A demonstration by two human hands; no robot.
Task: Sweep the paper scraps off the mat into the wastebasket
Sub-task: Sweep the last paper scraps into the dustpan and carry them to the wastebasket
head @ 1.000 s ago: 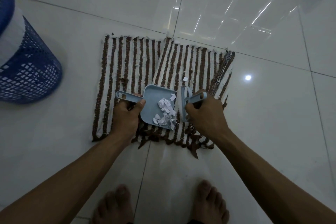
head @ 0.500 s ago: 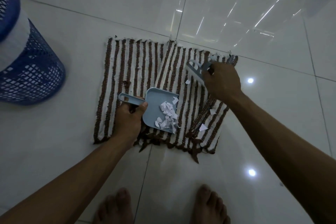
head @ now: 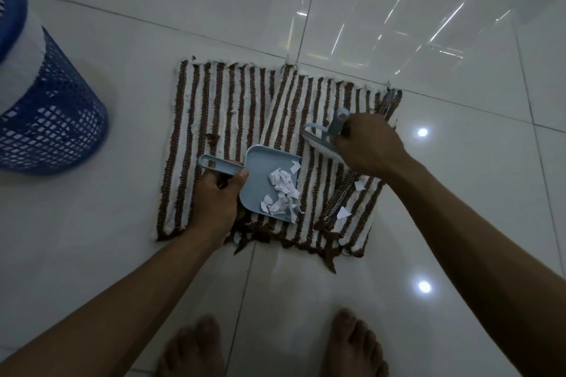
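A brown and white striped mat [head: 232,107] lies on the tiled floor. My left hand [head: 216,199] grips the handle of a light blue dustpan [head: 260,171] resting on the mat's near part. A heap of white paper scraps [head: 283,193] lies inside the pan. My right hand [head: 366,145] holds a small light blue brush [head: 320,139] on the mat just right of the pan's far corner. Two loose scraps [head: 343,212] lie on the mat's right part, below my right hand. The blue mesh wastebasket [head: 46,119] stands at the far left.
My two bare feet [head: 272,346] stand on the glossy white tiles [head: 459,208] just in front of the mat's frayed near edge. Bare floor separates the mat from the wastebasket. Ceiling lights reflect off the tiles at right.
My right hand lifted the brush away from the pan's mouth up to the mat's far right, then brought it back down toward the pan. The pan and my left hand stayed put.
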